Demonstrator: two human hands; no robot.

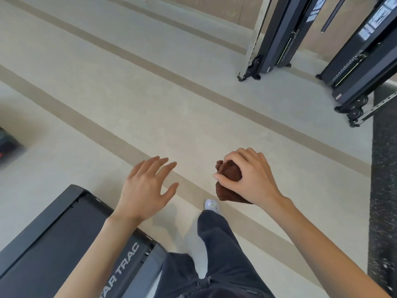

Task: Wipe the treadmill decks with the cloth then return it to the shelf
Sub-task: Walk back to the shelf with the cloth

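Right hand (249, 179) is clenched round the cloth (229, 173), a brown bunch w/ folds poking out between thumb and fingers and a tail hanging below the palm, right of frame centre. Left hand (146, 190) is released, fingers spread, holding nothing, left of centre, above the floor (129, 93) just past the treadmill's end. Below the hands: a dark trouser leg (217, 244) and a white shoe (211, 204).

The treadmill (43, 254) fills the lower left corner (end-cap lettering reads partly "AR TRAC"). Its long axis runs diagonally from the bottom-left edge up toward the left hand. So the deck lies down-left of both hands, w/ the empty left hand nearer and the cloth hand on the far side, over bare floor. My read: wiping this deck needs the cloth brought leftward, or the body turned. No shelf in view. Dark gym machines (277, 39) stand upper right.
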